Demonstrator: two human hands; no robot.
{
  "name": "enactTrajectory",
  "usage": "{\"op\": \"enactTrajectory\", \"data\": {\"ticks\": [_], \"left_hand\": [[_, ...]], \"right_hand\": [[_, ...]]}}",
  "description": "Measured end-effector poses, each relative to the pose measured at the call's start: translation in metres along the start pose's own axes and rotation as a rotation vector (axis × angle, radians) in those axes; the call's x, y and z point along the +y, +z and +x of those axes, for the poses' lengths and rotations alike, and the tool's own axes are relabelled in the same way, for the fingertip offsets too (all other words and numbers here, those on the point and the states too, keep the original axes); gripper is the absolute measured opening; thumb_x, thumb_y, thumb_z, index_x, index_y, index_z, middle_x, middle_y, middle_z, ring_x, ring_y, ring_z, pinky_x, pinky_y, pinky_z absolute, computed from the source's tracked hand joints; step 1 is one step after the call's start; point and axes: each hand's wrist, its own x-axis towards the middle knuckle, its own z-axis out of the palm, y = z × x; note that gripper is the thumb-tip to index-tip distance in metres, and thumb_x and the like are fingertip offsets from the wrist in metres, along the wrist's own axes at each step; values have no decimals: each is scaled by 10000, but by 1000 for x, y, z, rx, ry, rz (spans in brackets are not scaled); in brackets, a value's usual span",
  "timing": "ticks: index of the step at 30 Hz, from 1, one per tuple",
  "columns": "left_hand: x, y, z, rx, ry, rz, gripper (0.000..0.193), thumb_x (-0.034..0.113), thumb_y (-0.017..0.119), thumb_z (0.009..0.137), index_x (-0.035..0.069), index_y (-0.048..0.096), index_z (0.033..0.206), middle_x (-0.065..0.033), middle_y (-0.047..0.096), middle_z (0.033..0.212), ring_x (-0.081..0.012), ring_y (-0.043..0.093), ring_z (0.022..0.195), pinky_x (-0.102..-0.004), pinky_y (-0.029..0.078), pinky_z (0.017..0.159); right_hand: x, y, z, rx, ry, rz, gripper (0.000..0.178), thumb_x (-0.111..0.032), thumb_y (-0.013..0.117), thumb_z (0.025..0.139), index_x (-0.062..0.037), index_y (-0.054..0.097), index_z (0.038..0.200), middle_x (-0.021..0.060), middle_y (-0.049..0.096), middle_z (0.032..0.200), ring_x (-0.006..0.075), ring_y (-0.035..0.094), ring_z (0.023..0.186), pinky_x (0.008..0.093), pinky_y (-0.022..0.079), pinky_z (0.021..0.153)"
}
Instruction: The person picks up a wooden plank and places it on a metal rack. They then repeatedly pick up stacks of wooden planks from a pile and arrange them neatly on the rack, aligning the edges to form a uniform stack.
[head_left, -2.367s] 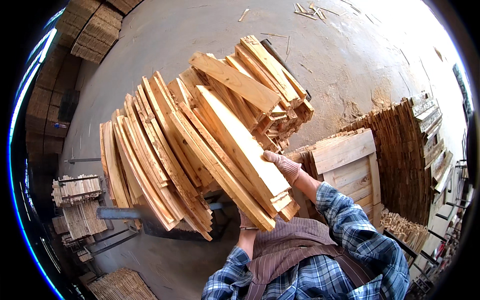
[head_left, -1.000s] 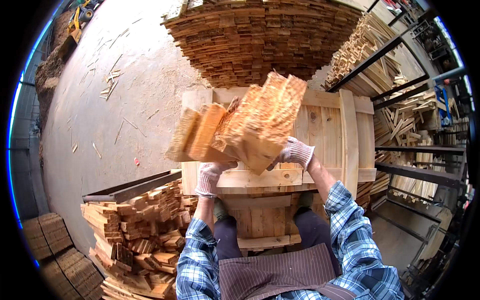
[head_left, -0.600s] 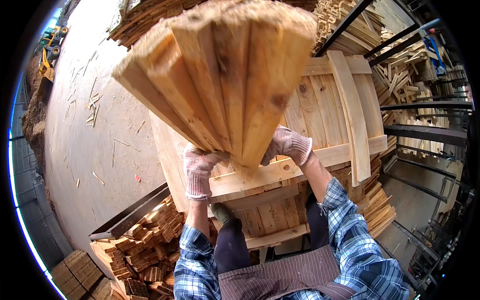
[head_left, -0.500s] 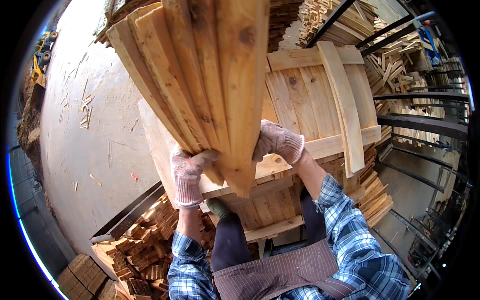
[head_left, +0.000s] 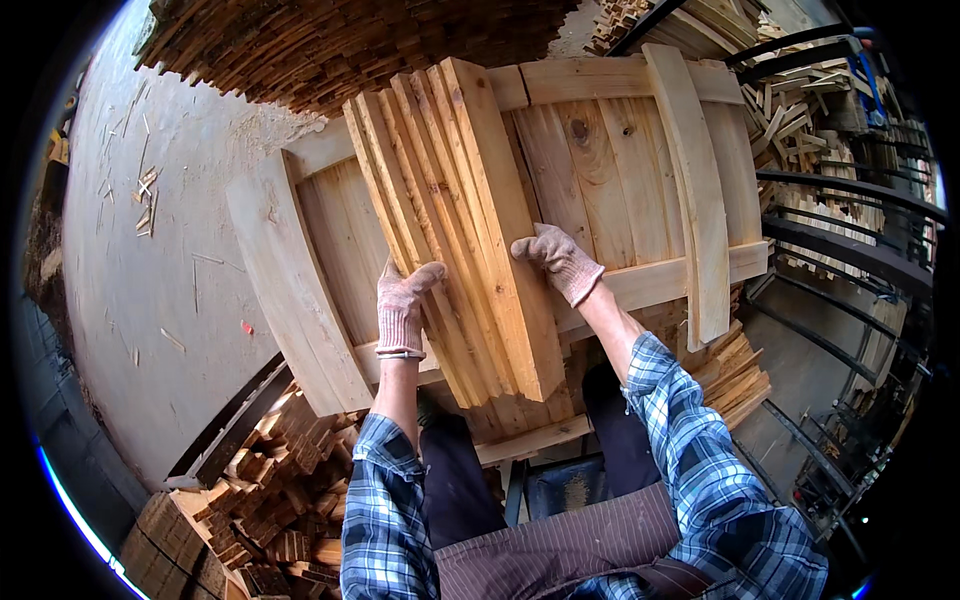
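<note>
A bundle of several wooden boards [head_left: 455, 235] stands on edge between my two gloved hands, tilted across a wooden panel. My left hand [head_left: 408, 290] grips the bundle's left side, thumb over the board edges. Against the outer right board presses my right hand [head_left: 550, 255], its far fingers hidden from sight. Under the bundle lies the panel of planks [head_left: 600, 185] with crosswise battens. One loose board [head_left: 690, 190] rests across its right part, and a wider board [head_left: 295, 290] lies at its left end.
Behind the panel rises a large stack of wood strips [head_left: 350, 40]. Cut wood blocks [head_left: 290, 490] are piled at the lower left, beside a dark metal rail [head_left: 230, 420]. Black metal frames [head_left: 850, 240] stand on the right. Wood scraps [head_left: 147, 200] litter the concrete floor.
The bundle has come down from a raised, fanned position onto the panel. Its boards now stand on edge, closer together. Both hands still hold its sides.
</note>
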Motion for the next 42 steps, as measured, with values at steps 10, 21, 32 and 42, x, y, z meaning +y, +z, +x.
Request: {"op": "enactTrajectory", "data": {"ticks": [10, 21, 32, 42], "left_hand": [[-6, -28, 6, 134, 132, 14, 440, 14, 727, 796, -48, 569, 1201, -6, 616, 838, -98, 552, 693, -230, 468, 648], [3, -43, -9, 572, 371, 168, 446, 49, 743, 799, -53, 575, 1200, -110, 679, 1029, -154, 633, 856, -261, 517, 772], [17, -90, -16, 411, 293, 253, 426, 20, 717, 790, -47, 589, 1191, -99, 675, 1055, -150, 625, 871, -262, 498, 798], [25, -115, -35, 461, 808, 838, 693, 174, 720, 809, 62, 408, 1417, -200, 552, 1302, -295, 524, 1219, -404, 418, 1042]], "right_hand": [[-60, 58, -45, 497, -442, -727, 501, 15, 425, 862, 116, 382, 1351, 116, 632, 821, 94, 501, 660, 170, 442, 620], [49, 163, 52, 1122, 377, -1908, 1181, -571, 812, 624, -215, 121, 1513, 168, 365, 1436, 306, 465, 1260, 420, 445, 1020], [35, 140, 29, 1005, 73, -1677, 1160, -329, 873, 588, -186, 183, 1510, 245, 428, 1364, 407, 465, 1243, 431, 412, 1046], [43, 119, 21, 670, -311, -1426, 977, -122, 798, 653, -61, 285, 1482, 133, 515, 1368, 147, 526, 1170, 277, 431, 986]]}}
